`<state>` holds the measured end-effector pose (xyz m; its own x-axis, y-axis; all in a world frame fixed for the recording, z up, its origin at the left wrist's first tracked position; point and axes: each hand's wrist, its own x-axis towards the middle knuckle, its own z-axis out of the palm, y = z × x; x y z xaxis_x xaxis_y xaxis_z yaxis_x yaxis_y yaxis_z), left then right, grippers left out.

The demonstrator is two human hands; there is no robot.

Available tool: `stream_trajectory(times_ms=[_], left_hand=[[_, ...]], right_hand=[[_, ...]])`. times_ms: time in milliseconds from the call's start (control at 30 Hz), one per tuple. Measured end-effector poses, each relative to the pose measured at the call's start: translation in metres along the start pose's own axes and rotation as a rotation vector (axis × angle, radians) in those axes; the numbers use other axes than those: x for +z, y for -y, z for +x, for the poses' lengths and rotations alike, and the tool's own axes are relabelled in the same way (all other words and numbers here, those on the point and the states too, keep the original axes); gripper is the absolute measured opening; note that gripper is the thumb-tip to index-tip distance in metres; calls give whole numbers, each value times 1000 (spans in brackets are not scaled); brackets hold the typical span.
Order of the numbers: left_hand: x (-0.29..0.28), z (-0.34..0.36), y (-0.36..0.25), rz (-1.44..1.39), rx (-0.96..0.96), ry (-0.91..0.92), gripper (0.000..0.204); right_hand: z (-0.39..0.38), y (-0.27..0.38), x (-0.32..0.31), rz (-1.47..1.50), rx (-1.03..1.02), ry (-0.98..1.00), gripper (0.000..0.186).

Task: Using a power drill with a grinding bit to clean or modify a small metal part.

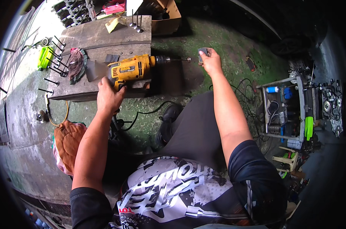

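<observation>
A yellow power drill (129, 69) lies on its side on the wooden bench, its chuck pointing right past the bench edge. My left hand (110, 93) is wrapped round its handle, near the trigger. Out of the chuck sticks a thin engine valve (189, 59), its stem gripped there and its small round head at the free end. Just right of that head, apart from it, my right hand (211, 62) pinches a small dark grey piece of sandpaper (202, 52) between thumb and fingers. Another grey piece of sandpaper (112, 58) rests on the bench behind the drill.
Several engine valves (139, 29) stand on the wooden bench (93, 36), more along its left side. A stained rag (77, 65) lies there. Beyond are a metal engine block part (74, 13) and a cardboard box (173, 17). A black cord (142, 112) crosses the floor; a cart (281, 108) stands right.
</observation>
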<state>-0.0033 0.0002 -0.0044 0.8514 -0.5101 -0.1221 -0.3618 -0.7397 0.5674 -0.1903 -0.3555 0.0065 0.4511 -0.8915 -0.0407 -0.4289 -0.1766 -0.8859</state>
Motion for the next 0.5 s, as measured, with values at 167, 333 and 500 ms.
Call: stream_trajectory(times_ms=[167, 333, 500], left_hand=[[9, -1, 8, -8, 34, 22, 64], [9, 0, 4, -6, 17, 22, 62], [6, 0, 1, 7, 4, 27, 59]], right_hand=[[3, -2, 7, -54, 3, 67, 33], [6, -6, 13, -88, -49, 112, 30], [4, 1, 22, -338, -26, 199, 32]])
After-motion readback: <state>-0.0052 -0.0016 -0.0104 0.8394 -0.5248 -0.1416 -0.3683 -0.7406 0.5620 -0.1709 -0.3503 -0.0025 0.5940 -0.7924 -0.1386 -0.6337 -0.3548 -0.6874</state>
